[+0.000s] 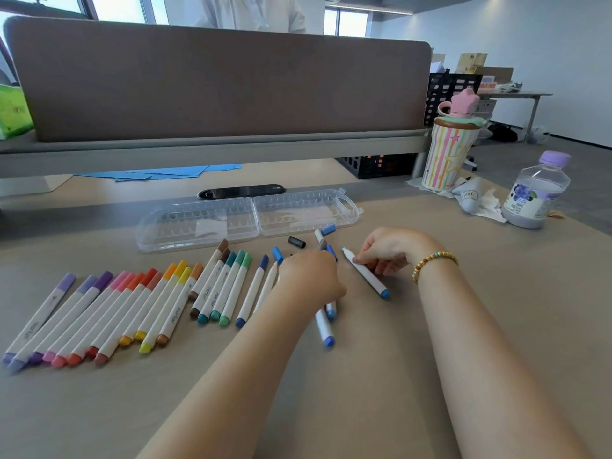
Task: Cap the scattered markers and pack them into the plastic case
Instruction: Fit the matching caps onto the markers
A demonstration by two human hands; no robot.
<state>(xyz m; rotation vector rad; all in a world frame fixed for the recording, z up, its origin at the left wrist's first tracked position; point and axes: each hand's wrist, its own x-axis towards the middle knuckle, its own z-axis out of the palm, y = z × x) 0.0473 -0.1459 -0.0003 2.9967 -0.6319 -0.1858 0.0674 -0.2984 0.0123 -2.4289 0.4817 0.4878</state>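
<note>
Step in hand: capping the last blue markers, as I judge it; most of the set already lies capped in a row on the desk [397, 376].
Right hand: the right hand [387, 248] pinches the uncapped marker [366, 274] near its bare white tip, fingers curled on the barrel; the marker's light blue tail points toward the person and seems to rest on the desk.
Left hand: the left hand [309, 276] is curled, knuckles up, over a small cluster of blue markers [326, 326]; whether it grips a cap or a marker I cannot tell, as its fingers are hidden.
Matching cap: the light blue cap [328, 229] lies loose just beyond both hands, near the case; it looks the likeliest match for the held marker.
Other loose caps: a black cap [296, 242] and a darker blue cap [278, 255] lie just beyond the left hand.
How to do it well: match cap colour to tail colour, line the cap up straight with the tip, and push until it seats, so that the nib is not bent.
Plastic case: the plastic case [248, 215] lies open and flat, with no markers in it, beyond the hands and apart from them.
Capped row: the capped markers [132, 309] fan out left of the left hand, purple through green.
</note>
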